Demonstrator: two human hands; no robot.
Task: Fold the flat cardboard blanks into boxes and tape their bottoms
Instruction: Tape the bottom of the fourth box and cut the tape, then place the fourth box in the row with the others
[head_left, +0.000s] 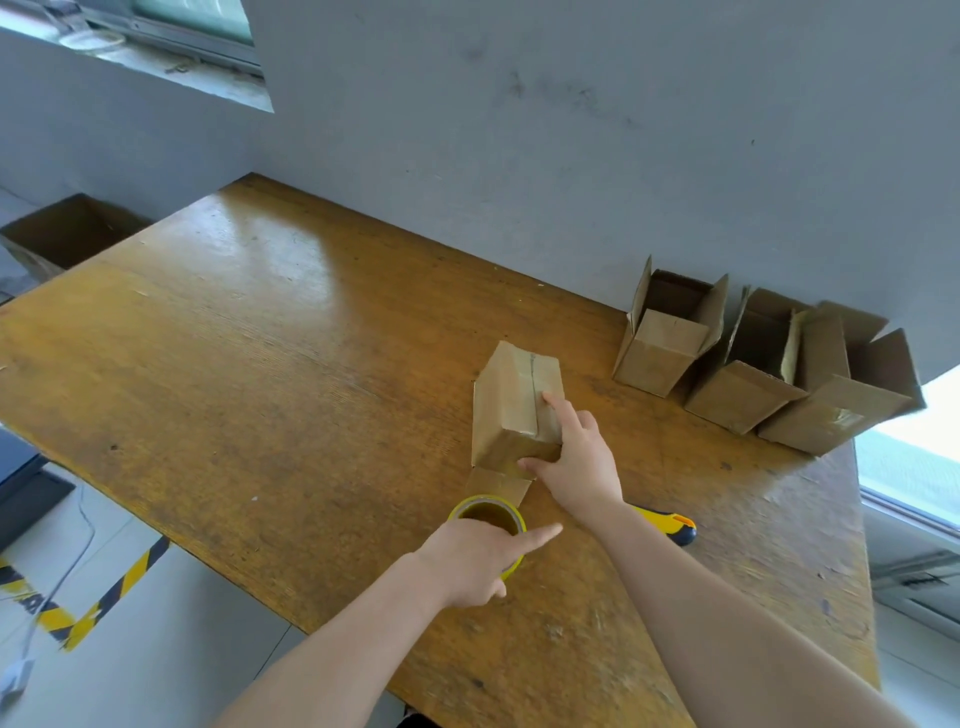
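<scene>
Box (506, 400): right of middle on table (260, 364), closed flaps up.
Right hand (576, 462): grips near end of box, pointer finger flat on top seam.
Left hand (467, 561): curled round tape roll (460, 512), just near of box.
Far right: three open boxes (657, 343).
Near right: yellow knife (670, 525).

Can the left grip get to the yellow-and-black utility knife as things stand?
Probably not: left grip holds the yellow tape roll, and right grip clamps the brown cardboard box, its forearm crossing over the yellow-and-black utility knife.
</scene>
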